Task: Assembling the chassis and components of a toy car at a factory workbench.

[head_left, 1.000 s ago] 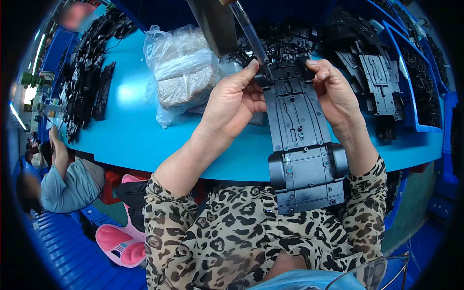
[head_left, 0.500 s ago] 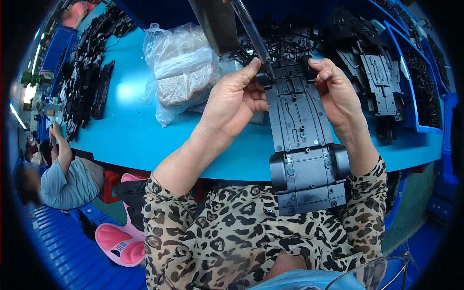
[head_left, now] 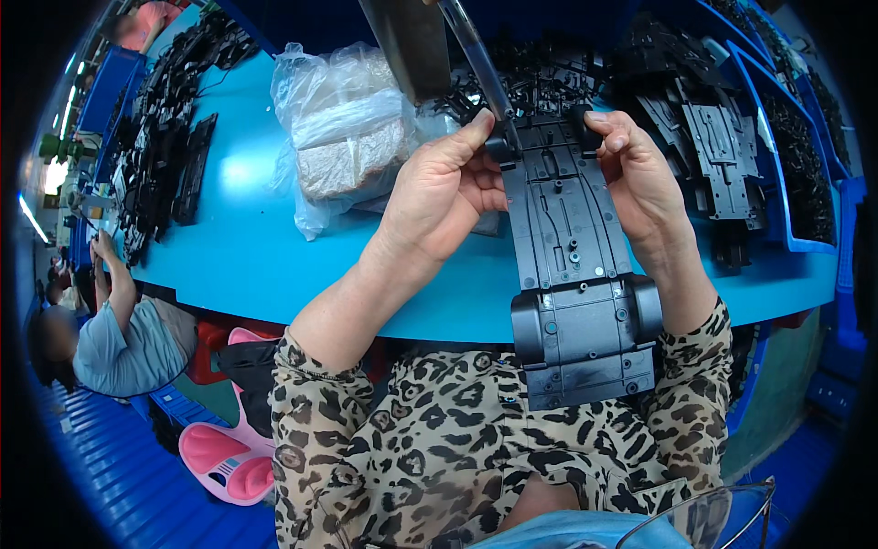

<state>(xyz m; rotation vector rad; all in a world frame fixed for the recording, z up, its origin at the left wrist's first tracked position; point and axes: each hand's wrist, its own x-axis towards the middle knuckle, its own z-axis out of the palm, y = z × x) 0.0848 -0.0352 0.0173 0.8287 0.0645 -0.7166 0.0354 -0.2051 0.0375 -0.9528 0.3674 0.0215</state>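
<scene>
A long black plastic toy-car chassis (head_left: 569, 265) with wheel arches, ribs and small screw posts lies lengthwise between my hands, its near end over my lap. My left hand (head_left: 448, 183) is closed on its far left corner, thumb on top by the wheel arch. Opposite it, my right hand (head_left: 638, 169) pinches the far right corner between thumb and fingers. A slim metal rod (head_left: 477, 66) slants down from above, its lower end at the chassis beside my left thumb; whether it touches is hard to tell. A grey metal plate (head_left: 409, 46) hangs beside the rod.
Plastic-wrapped blocks (head_left: 352, 151) sit left of centre on the blue table (head_left: 247, 265). Black parts (head_left: 169, 146) are heaped at left; more chassis (head_left: 718, 151) are stacked at right, beside a blue bin (head_left: 794, 174). Small black pieces lie behind. A co-worker (head_left: 137, 339) sits at far left.
Almost nothing differs: both hands keep their hold and the chassis stays in place under the rod. The co-worker at far left has shifted slightly.
</scene>
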